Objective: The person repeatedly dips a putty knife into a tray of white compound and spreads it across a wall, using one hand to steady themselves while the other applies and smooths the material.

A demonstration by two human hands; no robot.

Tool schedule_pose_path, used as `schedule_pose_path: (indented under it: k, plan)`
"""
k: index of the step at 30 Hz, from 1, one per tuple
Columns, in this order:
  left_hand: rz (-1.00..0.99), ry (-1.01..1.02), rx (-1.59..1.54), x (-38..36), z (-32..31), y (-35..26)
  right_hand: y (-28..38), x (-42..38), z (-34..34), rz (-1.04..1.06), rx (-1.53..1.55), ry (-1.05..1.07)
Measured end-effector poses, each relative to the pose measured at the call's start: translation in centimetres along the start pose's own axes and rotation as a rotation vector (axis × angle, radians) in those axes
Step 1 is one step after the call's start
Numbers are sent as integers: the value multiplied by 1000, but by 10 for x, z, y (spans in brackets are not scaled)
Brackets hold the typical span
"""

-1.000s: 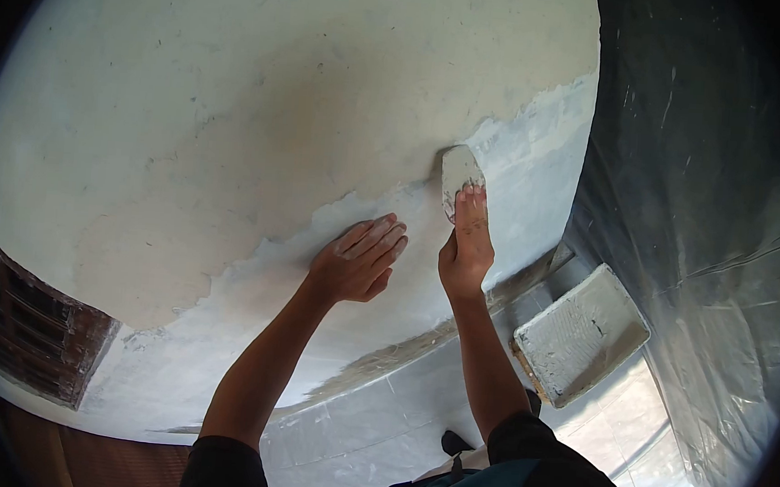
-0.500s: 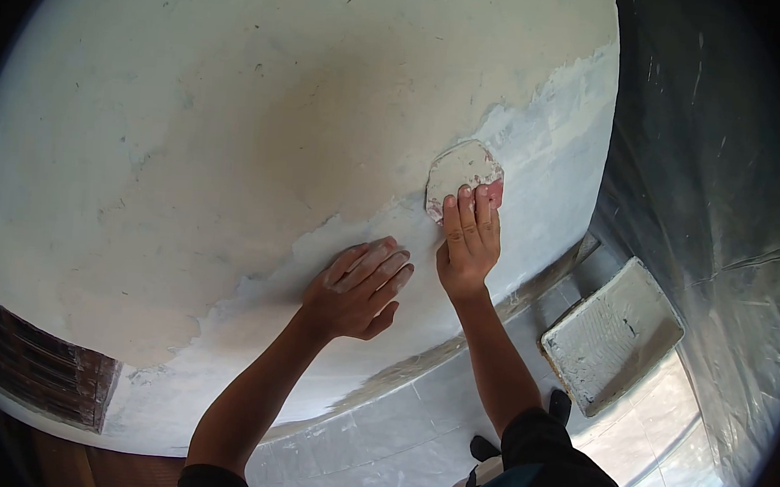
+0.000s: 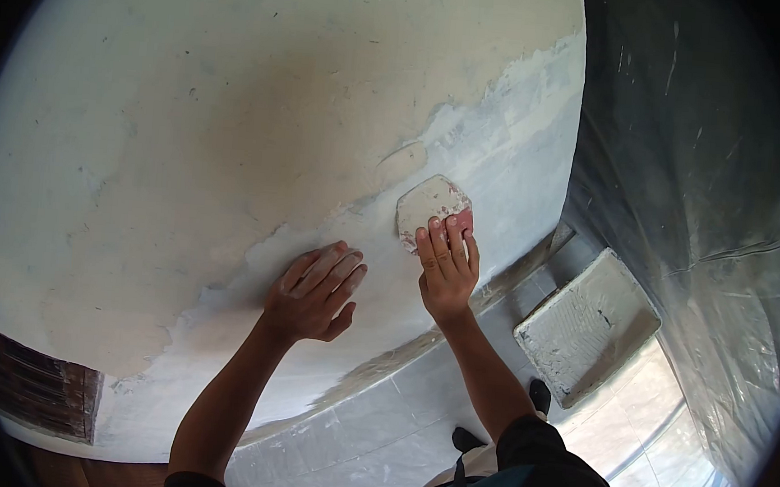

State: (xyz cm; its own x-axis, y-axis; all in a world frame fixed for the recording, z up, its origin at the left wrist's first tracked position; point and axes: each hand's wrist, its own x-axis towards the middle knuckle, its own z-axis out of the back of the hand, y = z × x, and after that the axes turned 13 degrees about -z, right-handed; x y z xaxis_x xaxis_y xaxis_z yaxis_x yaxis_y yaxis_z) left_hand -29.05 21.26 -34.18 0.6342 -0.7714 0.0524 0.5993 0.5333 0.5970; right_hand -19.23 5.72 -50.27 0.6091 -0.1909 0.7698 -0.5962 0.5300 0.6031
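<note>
In the head view, my right hand (image 3: 448,264) holds a flat, rounded putty spreader (image 3: 433,203) against the pale wall (image 3: 261,144). White filler smears the spreader, with a pink-red patch showing near my fingers. My fingers lie over its lower right part; the thumb is mostly hidden. To the left, my left hand (image 3: 314,292) rests flat on the wall, fingers stretched out and dusted white, holding nothing. A whiter band of filler (image 3: 507,116) runs diagonally under both hands, beside the beige surface. Just above the spreader is a raised beige smear (image 3: 402,165).
A paint tray (image 3: 590,325) coated in white stands on the grey floor covering (image 3: 368,423) at lower right. Plastic sheeting (image 3: 684,174) hangs along the right side. Dark wooden slats (image 3: 32,377) are set into the wall at lower left. My shoes show near the tray.
The spreader and my right hand have moved down along the wall, off the beige edge, where a smear now shows. The whole view has shifted slightly. My left hand stays flat on the wall.
</note>
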Motion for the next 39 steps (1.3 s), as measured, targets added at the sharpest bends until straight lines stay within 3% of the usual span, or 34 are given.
schedule_pose_path:
  k: [4,7,9,14,20,23,27,31,33,37,39]
  plan:
    - [23,-31,28,-1,-3,-1,-3,19,63,-11,0,72]
    - [32,-55,48,-1,-7,-1,7,67,102,-65,223,169]
    - [25,-56,75,-1,-7,-2,15,101,114,-345,585,290]
    - [51,-103,62,3,-5,-2,0,164,109,-229,637,496]
    - [58,-104,88,0,-11,-3,9,179,75,-340,760,648]
    - [61,-113,117,-2,-12,-4,7,191,65,-355,670,554]
    - [47,-115,107,-4,-17,-4,0,203,72,-509,818,344]
    - [51,-124,110,-2,-15,-5,8,181,65,-496,953,551]
    - [51,-105,123,0,-10,-4,6,176,49,-452,908,522]
    - [61,-108,104,-3,-15,-5,-6,192,61,-685,951,307]
    - [50,-97,122,-3,-16,-5,5,187,67,-675,1017,361]
